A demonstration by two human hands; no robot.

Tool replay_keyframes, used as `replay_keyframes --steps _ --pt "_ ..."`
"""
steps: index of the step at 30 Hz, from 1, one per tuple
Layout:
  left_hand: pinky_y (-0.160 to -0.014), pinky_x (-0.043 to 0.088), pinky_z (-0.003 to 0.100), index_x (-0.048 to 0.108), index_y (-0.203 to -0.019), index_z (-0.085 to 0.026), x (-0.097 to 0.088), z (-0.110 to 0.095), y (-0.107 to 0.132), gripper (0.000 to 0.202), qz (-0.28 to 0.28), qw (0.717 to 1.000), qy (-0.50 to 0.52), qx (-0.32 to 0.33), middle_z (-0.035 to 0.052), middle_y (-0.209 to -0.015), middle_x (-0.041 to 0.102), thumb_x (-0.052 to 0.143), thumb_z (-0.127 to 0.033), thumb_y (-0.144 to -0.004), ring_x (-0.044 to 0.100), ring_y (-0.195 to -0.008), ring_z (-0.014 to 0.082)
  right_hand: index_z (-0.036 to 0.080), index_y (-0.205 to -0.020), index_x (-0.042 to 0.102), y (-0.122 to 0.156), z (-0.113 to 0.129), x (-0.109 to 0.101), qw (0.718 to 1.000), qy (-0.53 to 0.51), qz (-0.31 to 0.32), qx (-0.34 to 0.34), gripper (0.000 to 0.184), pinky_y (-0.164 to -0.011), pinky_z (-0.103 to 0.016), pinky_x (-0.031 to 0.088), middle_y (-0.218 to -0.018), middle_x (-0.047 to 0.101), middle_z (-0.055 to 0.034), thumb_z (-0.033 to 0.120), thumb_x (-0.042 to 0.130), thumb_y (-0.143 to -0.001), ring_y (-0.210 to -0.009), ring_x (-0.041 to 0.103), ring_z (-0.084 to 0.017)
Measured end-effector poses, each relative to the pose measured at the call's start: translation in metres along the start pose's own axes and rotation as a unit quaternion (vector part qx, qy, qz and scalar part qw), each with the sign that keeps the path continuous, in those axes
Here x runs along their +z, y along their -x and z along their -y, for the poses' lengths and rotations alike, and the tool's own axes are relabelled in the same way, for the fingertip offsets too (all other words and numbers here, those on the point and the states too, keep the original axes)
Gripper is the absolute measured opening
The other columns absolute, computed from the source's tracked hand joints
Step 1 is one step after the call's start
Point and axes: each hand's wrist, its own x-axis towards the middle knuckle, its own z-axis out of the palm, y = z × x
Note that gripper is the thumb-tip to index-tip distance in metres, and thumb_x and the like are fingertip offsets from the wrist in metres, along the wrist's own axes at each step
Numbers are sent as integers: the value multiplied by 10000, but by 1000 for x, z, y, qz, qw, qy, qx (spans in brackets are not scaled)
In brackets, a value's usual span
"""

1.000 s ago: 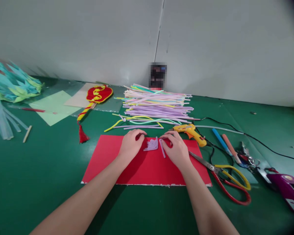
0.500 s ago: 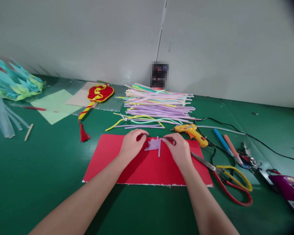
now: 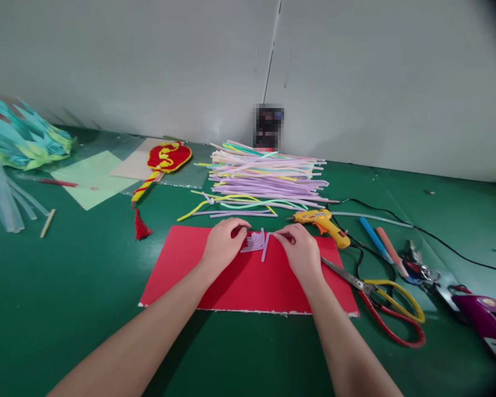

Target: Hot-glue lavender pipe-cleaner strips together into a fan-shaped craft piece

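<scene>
A small folded shape of lilac pipe cleaner (image 3: 254, 241), with several close rows and a strip slanting down at its right side, is between my hands over a red board (image 3: 248, 292). My left hand (image 3: 225, 242) has thumb and forefinger curled together at the shape's left edge. On the other side, my right hand (image 3: 301, 247) pinches the bent lilac strip near its upper right end. The fingertips partly cover both ends of the piece.
Behind the board lies a pile of pastel pipe cleaners (image 3: 268, 184). A yellow glue gun (image 3: 322, 222), scissors (image 3: 391, 300) and pliers (image 3: 380, 245) lie right. To the left are a red-and-yellow fan ornament (image 3: 169, 158), green paper (image 3: 95, 179) and translucent strips (image 3: 4, 198).
The lilac shape has shifted slightly left, and its long strip now slants, with its lower end further left. Both hands stay in nearly the same place.
</scene>
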Motion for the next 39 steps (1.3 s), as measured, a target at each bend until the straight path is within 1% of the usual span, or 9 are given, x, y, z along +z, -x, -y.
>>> replay_keyframes --steps 6,10,15,20,24,29,33,37,39 --pt "-839 435 318 614 -859 -239 -1 0 1 196 0 1000 7 9 4 -944 655 430 -188 -816 576 -940 178 214 -717 644 -1 -1 1 999 -30 -13 3 177 -631 -252 421 -808 606 -24 328 539 -803 -721 549 -154" --pt "-825 443 295 591 -905 -218 0 -1 2 178 -19 999 24 34 18 -956 626 435 -196 -823 570 -929 160 203 -705 638 -2 0 0 998 -56 -27 6 164 -614 -248 429 -791 603 -21 319 558 -790 -642 527 -134" --pt "-820 439 327 564 -882 -194 3 -1 4 128 -7 998 -22 53 38 -934 587 517 -270 -790 553 -906 183 184 -708 634 -4 0 -7 994 -102 -33 -2 143 -647 -249 434 -750 616 -19 306 587 -765 -672 544 -138" --pt "-845 425 374 536 -907 -187 6 -3 6 307 28 993 -65 92 59 -999 567 632 -390 -697 531 -956 225 177 -737 657 -7 -3 -10 986 -127 -75 72 183 -616 -254 426 -747 635 -19 354 611 -732 -628 524 -130" --pt "-891 406 399 514 -954 -191 6 -4 8 459 39 989 -84 113 71 -1093 539 689 -456 -623 491 -1041 248 172 -752 666 -7 -6 -8 978 -160 -89 105 246 -556 -251 403 -701 627 -17 409 617 -714 -572 489 -119" --pt "-914 397 401 515 -922 -189 8 -2 9 364 36 988 -87 123 69 -1120 526 667 -395 -663 480 -1068 241 171 -757 659 -7 -6 -7 964 -217 -88 128 262 -491 -232 367 -699 616 -12 425 630 -700 -522 453 -94" --pt "-930 389 399 537 -926 -188 7 -2 8 267 33 986 -80 140 72 -1129 519 623 -316 -707 474 -1086 237 171 -760 645 -6 -5 -7 948 -276 -62 148 271 -431 -216 312 -666 591 2 431 649 -683 -470 407 -68" --pt "-945 379 410 561 -945 -201 7 -2 7 252 37 985 -74 153 66 -1130 519 616 -278 -711 476 -1085 239 170 -758 641 -6 -4 -6 944 -290 -44 153 282 -399 -212 263 -572 533 25 435 664 -668 -441 362 -61" --pt "-951 376 410 547 -994 -206 7 -2 8 296 26 985 -70 156 67 -1129 520 613 -269 -712 474 -1088 237 168 -760 640 -7 -5 -5 939 -298 -50 162 292 -392 -214 248 -532 502 35 441 668 -659 -431 343 -61"
